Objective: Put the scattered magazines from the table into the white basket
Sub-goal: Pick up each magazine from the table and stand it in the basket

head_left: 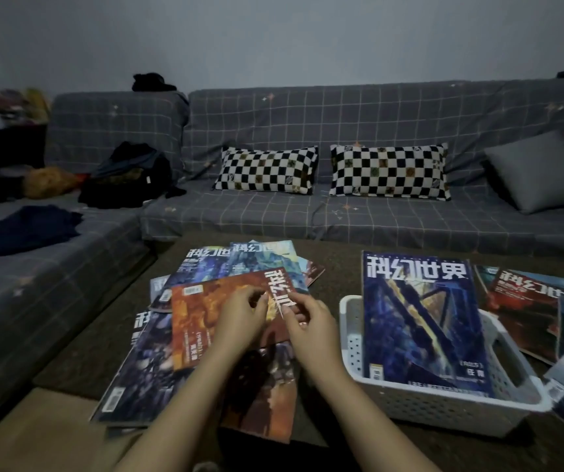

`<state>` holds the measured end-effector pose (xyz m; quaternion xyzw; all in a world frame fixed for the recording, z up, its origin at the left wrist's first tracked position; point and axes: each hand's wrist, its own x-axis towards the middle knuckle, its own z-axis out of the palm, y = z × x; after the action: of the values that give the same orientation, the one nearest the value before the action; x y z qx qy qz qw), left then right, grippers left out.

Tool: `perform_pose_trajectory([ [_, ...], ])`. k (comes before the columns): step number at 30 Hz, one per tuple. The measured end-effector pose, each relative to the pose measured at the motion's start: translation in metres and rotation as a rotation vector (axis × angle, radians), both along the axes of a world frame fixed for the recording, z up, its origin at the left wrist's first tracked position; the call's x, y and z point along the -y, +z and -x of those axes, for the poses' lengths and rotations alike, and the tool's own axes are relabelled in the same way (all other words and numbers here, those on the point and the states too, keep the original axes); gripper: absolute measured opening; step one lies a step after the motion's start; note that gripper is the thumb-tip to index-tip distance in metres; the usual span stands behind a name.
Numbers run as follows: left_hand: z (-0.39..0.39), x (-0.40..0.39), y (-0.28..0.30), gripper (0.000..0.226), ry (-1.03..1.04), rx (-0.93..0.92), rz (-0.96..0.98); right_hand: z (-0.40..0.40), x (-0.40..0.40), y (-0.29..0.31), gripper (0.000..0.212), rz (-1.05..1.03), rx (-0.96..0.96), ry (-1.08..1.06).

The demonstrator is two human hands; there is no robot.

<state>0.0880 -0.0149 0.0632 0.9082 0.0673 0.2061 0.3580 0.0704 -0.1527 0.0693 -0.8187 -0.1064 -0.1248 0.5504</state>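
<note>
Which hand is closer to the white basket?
The right hand. It sits on the orange magazine just left of the white basket, while the left hand rests beside it, farther from the basket.

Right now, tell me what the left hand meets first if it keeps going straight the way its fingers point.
The left hand already rests on the orange magazine. Straight ahead, up and right, its fingertips meet the right hand at that cover's edge, then probably the blue magazines beyond; depth is unclear.
</note>
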Motion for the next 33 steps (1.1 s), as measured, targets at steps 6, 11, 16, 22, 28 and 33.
perform_pose_trajectory([
  [6,-0.018,-0.058,-0.042,0.034,-0.022,-0.102,-0.128,-0.012,-0.036,-0.051,0.039,0.087,-0.244,-0.022],
  [11,-0.05,-0.086,-0.061,0.05,0.011,-0.188,-0.369,-0.021,-0.044,-0.073,0.049,0.172,-0.281,-0.109],
  [16,-0.075,-0.097,-0.063,0.06,0.048,-0.232,-0.487,-0.016,-0.05,-0.083,0.061,0.158,-0.212,-0.119],
  [22,-0.066,-0.105,-0.054,0.076,0.16,-0.227,-0.384,-0.021,-0.047,-0.083,0.057,0.214,-0.222,-0.108],
  [28,-0.026,-0.107,-0.041,0.046,0.288,-0.214,-0.091,-0.013,-0.042,-0.078,0.061,0.138,-0.278,-0.093],
  [33,0.016,-0.099,-0.029,0.028,0.323,-0.113,0.301,-0.003,-0.037,-0.068,0.079,0.028,-0.355,-0.048],
])
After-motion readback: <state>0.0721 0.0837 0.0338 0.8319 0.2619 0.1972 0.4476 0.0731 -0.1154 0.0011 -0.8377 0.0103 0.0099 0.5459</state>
